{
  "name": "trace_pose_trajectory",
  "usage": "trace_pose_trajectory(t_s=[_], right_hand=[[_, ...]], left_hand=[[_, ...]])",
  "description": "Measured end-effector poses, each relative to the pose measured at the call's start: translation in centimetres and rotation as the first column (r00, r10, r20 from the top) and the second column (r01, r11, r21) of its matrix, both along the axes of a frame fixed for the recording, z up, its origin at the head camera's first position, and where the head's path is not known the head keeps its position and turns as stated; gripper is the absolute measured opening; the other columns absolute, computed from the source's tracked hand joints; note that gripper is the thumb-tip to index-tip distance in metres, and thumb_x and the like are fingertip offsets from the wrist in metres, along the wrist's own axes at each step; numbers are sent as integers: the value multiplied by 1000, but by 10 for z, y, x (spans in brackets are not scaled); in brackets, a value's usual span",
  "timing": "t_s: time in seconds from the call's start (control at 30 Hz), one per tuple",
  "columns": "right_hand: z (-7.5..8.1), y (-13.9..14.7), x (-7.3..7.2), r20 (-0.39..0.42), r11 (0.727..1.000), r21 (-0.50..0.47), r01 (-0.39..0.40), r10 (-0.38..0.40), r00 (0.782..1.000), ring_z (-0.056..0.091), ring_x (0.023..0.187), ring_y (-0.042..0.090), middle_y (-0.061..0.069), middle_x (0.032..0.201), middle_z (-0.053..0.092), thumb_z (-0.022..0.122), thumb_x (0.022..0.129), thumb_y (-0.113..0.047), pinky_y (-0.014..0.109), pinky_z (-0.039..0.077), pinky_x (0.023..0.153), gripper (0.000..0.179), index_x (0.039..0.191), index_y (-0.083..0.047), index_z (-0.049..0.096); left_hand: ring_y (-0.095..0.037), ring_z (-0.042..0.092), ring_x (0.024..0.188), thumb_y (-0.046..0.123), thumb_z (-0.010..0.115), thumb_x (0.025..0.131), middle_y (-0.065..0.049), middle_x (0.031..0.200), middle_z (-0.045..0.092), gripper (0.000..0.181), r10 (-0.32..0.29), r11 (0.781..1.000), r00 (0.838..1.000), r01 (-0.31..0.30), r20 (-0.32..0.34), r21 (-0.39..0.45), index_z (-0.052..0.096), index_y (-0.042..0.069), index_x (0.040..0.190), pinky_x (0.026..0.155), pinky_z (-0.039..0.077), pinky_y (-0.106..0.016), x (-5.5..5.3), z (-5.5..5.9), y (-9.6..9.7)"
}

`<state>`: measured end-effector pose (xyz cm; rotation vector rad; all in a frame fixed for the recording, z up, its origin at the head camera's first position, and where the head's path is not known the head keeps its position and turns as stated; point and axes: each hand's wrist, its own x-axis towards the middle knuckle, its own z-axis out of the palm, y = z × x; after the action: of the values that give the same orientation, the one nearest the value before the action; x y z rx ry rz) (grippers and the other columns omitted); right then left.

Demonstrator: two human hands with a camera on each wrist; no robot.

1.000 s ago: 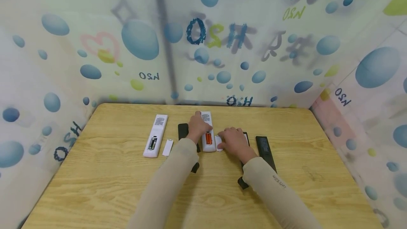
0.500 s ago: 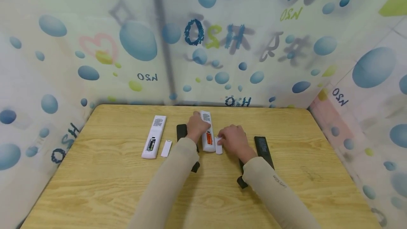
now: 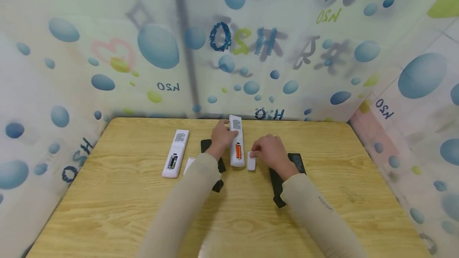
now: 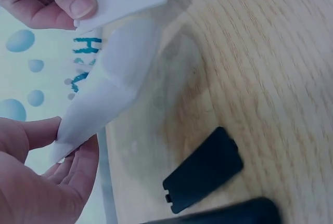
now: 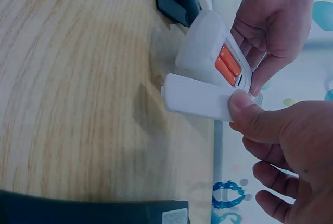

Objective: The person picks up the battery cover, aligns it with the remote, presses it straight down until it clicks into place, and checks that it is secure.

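My left hand (image 3: 222, 135) grips a white remote control (image 3: 236, 132) by its far end, thumb on one side and fingers on the other. In the right wrist view, two orange batteries (image 5: 228, 66) sit in the remote's uncovered compartment. Close beside the remote, my right hand (image 3: 271, 151) pinches a white battery cover (image 5: 197, 98) at one end between thumb and forefinger. The other right fingers are loosely bent. Left wrist view: the remote is tilted up off the table, with the cover held over its near side.
At left lies another white remote (image 3: 176, 150) with its compartment uncovered and a white cover (image 3: 188, 165) beside it. Black remotes lie under the left forearm and the right wrist (image 3: 277, 184). A black battery cover (image 4: 204, 169) rests on the wooden table (image 3: 143, 210); a patterned wall stands behind.
The left hand has lifted the white remote and shifted it slightly away and right. The right hand has picked up the white cover from beside it and moved slightly right.
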<state>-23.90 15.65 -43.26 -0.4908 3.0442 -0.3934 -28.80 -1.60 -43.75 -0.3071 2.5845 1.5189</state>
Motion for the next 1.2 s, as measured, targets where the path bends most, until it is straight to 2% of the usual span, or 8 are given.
trace_pose_trajectory(t_s=[0.27,0.5,0.6,0.8,1.03,1.2], right_hand=[[6,8,7,-8,1000,24,-5,5,1000,55,85,19,-6,83,71,76,83,-35,44,46,88,15,87,-21,78],[7,21,15,-24,999,40,11,-10,1000,52,81,19,-4,82,67,77,82,-35,41,45,82,16,87,-20,78],[8,25,19,-26,999,43,13,-12,1000,52,81,19,-4,81,66,77,83,-36,41,45,81,16,86,-20,77],[9,34,24,-11,997,68,28,-28,1000,52,84,19,-3,85,67,77,82,-36,41,44,83,18,89,-20,78],[13,45,28,-16,996,74,46,-45,999,50,84,20,-2,84,67,78,81,-35,41,43,82,16,85,-20,77],[16,49,32,-10,997,72,42,-41,999,50,83,20,-2,85,67,78,81,-36,41,43,82,16,85,-20,77]], left_hand=[[-25,65,104,18,66,93,-14,124,62,52,-59,996,998,57,27,74,45,10,140,86,56,-37,12,7,1],[-24,64,100,14,67,92,-13,119,62,52,-110,978,993,101,45,181,46,9,139,81,55,-33,24,8,4],[-24,64,99,14,67,92,-13,119,62,52,-137,968,989,122,54,219,46,10,140,80,55,-32,30,6,6],[-24,63,99,14,65,93,-13,123,59,54,-189,950,980,166,64,264,44,10,143,86,55,-40,40,0,10],[-23,64,100,14,65,93,-12,125,59,55,-220,934,974,193,57,301,44,11,143,79,56,-31,44,-7,17],[-23,65,100,13,66,92,-12,126,59,56,-232,928,971,205,52,311,44,11,143,78,57,-30,46,-11,21]])
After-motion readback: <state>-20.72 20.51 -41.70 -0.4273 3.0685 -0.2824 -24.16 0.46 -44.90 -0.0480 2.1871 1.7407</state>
